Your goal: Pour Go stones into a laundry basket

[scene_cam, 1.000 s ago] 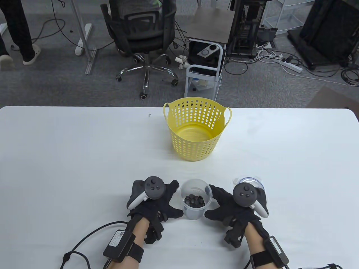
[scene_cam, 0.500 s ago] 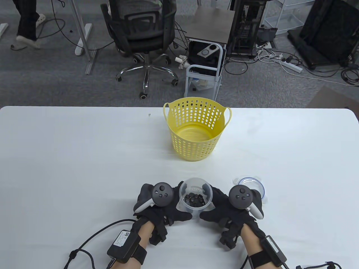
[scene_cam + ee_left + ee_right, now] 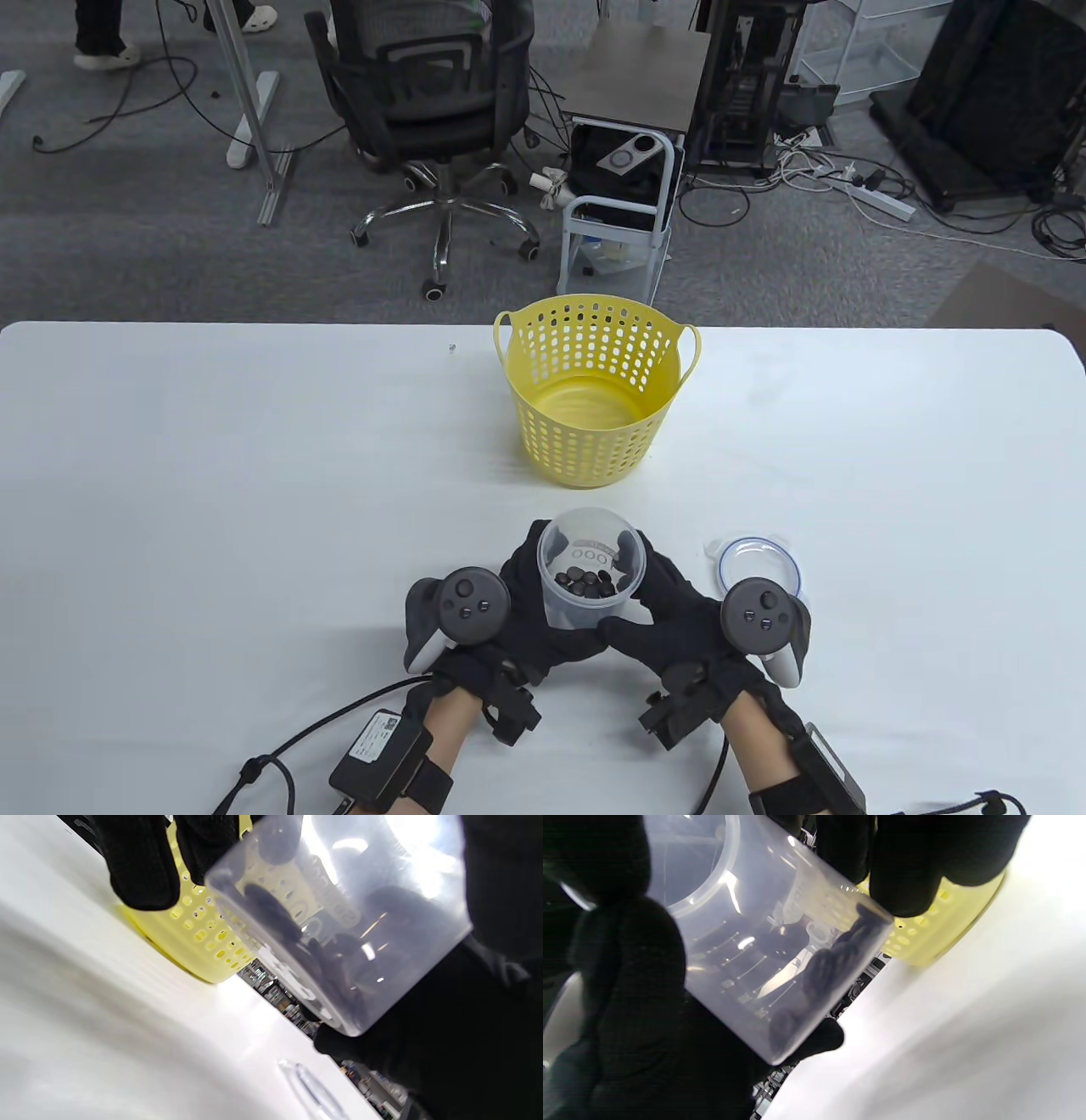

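Both hands have closed in since 0.5 s ago: left hand (image 3: 517, 611) and right hand (image 3: 679, 615) now grip the clear plastic cup (image 3: 591, 570) of black Go stones (image 3: 585, 582), lifted off the white table (image 3: 212, 509); transport step, next carry to the yellow perforated laundry basket (image 3: 594, 390) and tip.

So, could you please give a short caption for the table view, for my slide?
Both hands hold the open cup of Go stones before the yellow basket; lid beside.
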Tool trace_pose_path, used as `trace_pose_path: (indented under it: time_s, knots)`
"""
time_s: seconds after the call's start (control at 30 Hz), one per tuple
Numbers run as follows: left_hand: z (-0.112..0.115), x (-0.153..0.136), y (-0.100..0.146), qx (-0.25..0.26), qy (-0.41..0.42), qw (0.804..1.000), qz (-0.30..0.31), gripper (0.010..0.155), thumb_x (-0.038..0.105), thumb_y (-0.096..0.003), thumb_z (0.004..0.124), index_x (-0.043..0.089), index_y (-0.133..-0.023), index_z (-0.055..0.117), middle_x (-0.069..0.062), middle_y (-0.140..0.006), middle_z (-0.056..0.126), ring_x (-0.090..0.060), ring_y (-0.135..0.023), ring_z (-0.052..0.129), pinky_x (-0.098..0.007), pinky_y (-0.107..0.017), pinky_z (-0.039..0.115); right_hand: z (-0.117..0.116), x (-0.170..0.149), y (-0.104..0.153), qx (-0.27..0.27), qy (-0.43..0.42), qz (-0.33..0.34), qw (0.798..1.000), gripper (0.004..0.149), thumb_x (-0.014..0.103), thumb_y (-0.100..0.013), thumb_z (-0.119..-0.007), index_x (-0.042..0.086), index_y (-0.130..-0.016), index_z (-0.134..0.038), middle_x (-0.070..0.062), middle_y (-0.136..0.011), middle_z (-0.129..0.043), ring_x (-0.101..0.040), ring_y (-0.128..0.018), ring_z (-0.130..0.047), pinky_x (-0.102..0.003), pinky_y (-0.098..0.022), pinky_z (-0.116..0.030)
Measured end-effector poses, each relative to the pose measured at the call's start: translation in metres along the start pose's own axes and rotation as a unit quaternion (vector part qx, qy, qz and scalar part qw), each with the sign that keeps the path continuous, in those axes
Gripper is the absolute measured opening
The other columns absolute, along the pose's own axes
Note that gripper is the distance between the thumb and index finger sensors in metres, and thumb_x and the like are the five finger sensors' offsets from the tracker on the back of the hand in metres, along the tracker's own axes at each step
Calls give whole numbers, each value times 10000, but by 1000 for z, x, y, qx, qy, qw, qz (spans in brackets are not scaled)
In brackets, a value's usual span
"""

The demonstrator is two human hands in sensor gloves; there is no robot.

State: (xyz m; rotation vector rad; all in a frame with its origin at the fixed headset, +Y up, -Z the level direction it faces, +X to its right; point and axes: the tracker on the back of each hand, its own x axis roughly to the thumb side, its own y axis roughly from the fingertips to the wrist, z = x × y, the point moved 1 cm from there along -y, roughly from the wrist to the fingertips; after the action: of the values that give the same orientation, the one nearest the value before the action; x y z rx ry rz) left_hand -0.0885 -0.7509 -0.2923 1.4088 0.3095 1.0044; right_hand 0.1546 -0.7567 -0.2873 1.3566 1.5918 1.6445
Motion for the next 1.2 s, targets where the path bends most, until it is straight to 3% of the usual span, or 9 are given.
trace_pose_path:
  time_s: [0.13,0.23,0.4,0.5,0.67,0.9,1.2]
  knots:
    - [0,0,0,16,17,1000,20,1362,746,-186,1039,269,-1045,96,-9,-1211,306,-508,-1093,608,-617,-628,862,-1,2,0,-9,-11,3,1000,952,759,-345,-865,252,-1055,-483,-207,-1050,-665,-540,-758,-863,-658,-558,-719]
    - [-2,-2,1,34,43,998,26,1350,707,-177,1079,287,-1053,142,11,-1202,379,-423,-1073,738,-555,-602,915,-3,4,0,-9,-6,5,1000,959,772,-351,-844,242,-1058,-473,-206,-1050,-667,-526,-751,-883,-648,-555,-730]
    - [-2,-10,-3,35,58,998,7,1319,702,-175,1106,318,-1063,210,43,-1179,481,-373,-1034,807,-549,-565,931,-8,0,-4,11,-1,5,1000,974,755,-377,-801,186,-1070,-421,-227,-1060,-643,-528,-766,-870,-654,-563,-711]
    - [-2,-13,-5,36,52,998,-3,1314,700,-170,1110,319,-1064,226,45,-1178,493,-372,-1024,819,-553,-560,929,-8,-1,-5,3,0,8,1000,979,734,-380,-807,129,-1059,-447,-230,-1060,-638,-523,-773,-874,-642,-570,-721]
    - [-11,-12,-6,88,-6,996,-27,1308,673,-158,1129,313,-1063,257,31,-1171,515,-402,-1003,824,-578,-540,919,-3,2,-4,-2,33,19,999,945,690,-389,-828,131,-1058,-465,-227,-1072,-617,-557,-831,-800,-661,-592,-686]
    - [-46,4,-12,168,-74,982,-51,1303,667,-160,1135,304,-1066,271,17,-1168,523,-417,-993,820,-588,-532,907,2,7,2,-10,83,14,996,937,712,-385,-822,137,-1055,-510,-214,-1066,-643,-578,-833,-786,-672,-593,-676]
    - [-109,29,-46,208,-163,962,-74,1301,674,-167,1134,309,-1074,276,20,-1175,524,-417,-994,815,-585,-536,898,1,5,1,-4,98,-3,995,906,696,-391,-831,135,-1047,-553,-220,-1062,-650,-584,-830,-784,-678,-588,-674]
